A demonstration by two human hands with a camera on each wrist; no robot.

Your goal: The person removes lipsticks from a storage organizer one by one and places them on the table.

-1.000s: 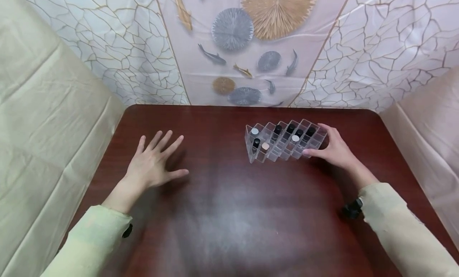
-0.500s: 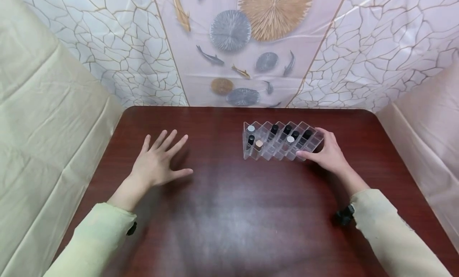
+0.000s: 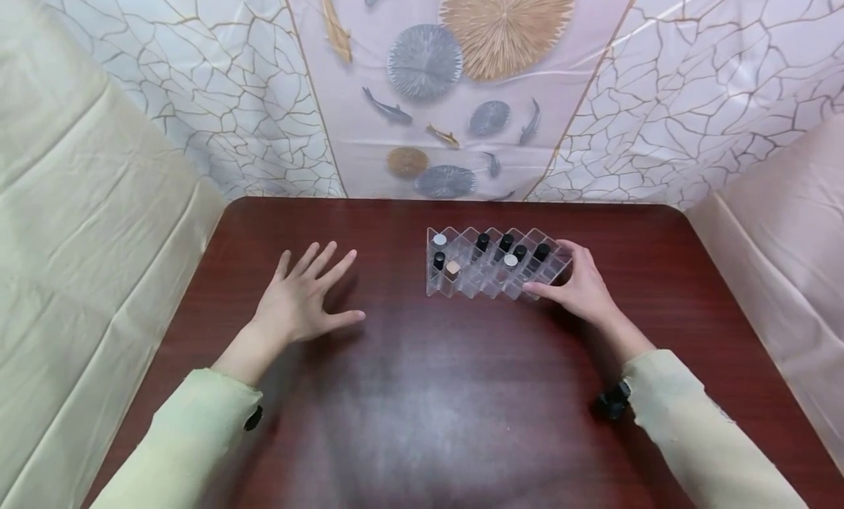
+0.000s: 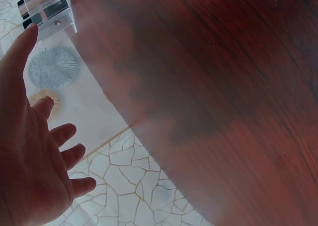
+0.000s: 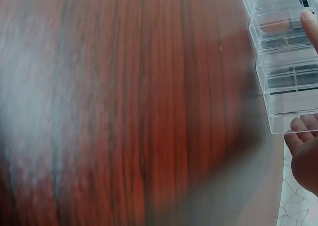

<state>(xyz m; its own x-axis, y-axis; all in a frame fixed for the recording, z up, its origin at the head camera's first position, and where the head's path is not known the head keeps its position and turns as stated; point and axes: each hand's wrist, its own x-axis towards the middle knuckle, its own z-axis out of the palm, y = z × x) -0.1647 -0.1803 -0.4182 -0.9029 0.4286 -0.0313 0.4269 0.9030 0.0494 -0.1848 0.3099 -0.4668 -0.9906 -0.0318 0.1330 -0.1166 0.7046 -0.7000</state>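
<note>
A clear plastic lipstick organizer (image 3: pixel 469 283) with slanted diamond-shaped compartments is toward the back of the table, right of centre. Several small capped tubes stand in it, among them black-capped ones (image 3: pixel 483 242), white-capped ones (image 3: pixel 511 261) and one with a peach cap (image 3: pixel 452 268). My right hand (image 3: pixel 583 291) grips the organizer's right end, thumb on the near side and fingers at the far side. In the right wrist view that hand (image 5: pixel 304 159) is partly cut off by the edge. My left hand (image 3: pixel 295 302), fingers spread, holds nothing, left of the organizer.
The dark red-brown wooden table (image 3: pixel 422 399) has rounded back corners. Behind it hangs a patterned cloth (image 3: pixel 448 128) with fish and round motifs. Pale fabric panels (image 3: pixel 79 238) flank the table on both sides. A dark device (image 3: pixel 613 400) sits at my right wrist.
The organizer has moved left with my right hand still gripping its right end. My left hand has shifted slightly to the right, its fingers still spread.
</note>
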